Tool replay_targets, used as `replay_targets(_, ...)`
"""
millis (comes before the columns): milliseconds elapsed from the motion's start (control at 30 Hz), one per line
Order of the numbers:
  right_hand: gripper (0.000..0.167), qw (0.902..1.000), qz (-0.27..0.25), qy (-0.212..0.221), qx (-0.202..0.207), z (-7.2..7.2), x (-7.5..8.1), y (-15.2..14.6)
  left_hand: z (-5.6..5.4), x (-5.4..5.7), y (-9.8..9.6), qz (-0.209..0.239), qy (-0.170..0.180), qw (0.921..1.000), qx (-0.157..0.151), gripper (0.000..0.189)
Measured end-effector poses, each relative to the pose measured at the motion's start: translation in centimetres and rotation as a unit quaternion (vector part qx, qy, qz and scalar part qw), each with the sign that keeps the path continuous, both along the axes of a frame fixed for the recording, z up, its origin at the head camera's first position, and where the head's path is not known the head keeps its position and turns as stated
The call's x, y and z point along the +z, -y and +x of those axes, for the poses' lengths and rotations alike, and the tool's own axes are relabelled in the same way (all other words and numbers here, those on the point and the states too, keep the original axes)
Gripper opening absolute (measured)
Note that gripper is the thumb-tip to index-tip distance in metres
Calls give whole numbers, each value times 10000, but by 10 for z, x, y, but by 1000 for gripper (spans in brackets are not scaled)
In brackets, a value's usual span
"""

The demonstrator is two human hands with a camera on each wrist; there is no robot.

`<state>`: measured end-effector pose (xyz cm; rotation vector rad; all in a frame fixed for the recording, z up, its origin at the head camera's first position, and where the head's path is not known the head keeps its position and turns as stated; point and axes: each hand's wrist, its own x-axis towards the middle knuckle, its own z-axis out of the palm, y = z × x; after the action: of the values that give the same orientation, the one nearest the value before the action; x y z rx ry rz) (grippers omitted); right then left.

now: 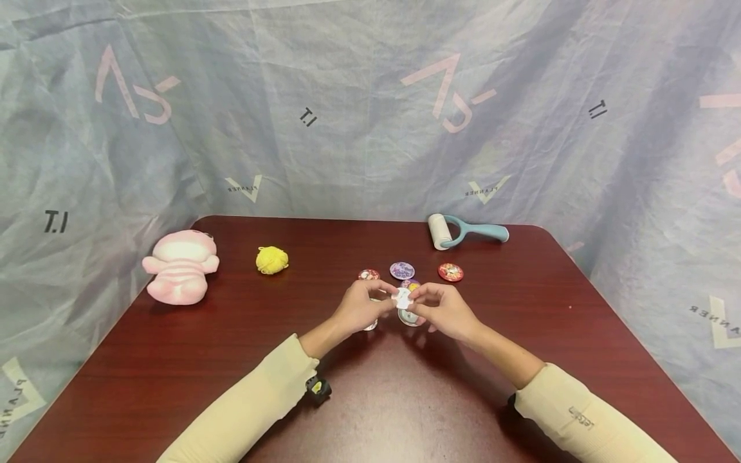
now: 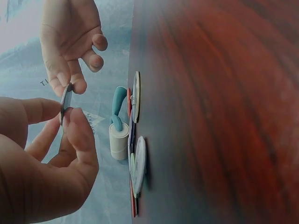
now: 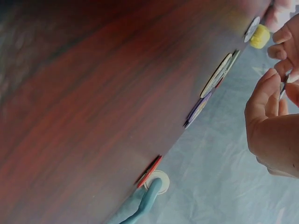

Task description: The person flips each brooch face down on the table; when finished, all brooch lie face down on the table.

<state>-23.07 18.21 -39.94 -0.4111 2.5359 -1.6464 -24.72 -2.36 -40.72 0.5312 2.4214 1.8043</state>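
Both hands pinch one small round white badge (image 1: 402,298), held up above the table. My left hand (image 1: 357,308) grips its left edge between thumb and fingers, and my right hand (image 1: 450,315) pinches the right edge. Seen from the left wrist, the badge (image 2: 67,100) is edge-on and well clear of the tabletop. Beneath and around the hands lie several round badges: a purple one (image 1: 402,270), a red one (image 1: 368,274) partly behind the left hand, another red one (image 1: 450,272) to the right, and one (image 1: 408,317) with a pale face below the held badge.
A lint roller (image 1: 477,231) with a blue handle lies at the back right of the dark red table (image 1: 231,360). A yellow yarn ball (image 1: 272,260) sits left of the badges. Farther left is a pink plush toy (image 1: 181,267). Grey printed cloth (image 1: 347,96) hangs behind.
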Motion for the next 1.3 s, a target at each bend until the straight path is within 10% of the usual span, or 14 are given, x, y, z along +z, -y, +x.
replay_targets(933,21,9991,70,-410,-108,-10,-2,23,-5,-4,10,464,-33,9989,58,19)
replay_targets(1300,22,9986,-80,-531,31,-22,-3,45,-6,1,26,85,-262,9973,679,20)
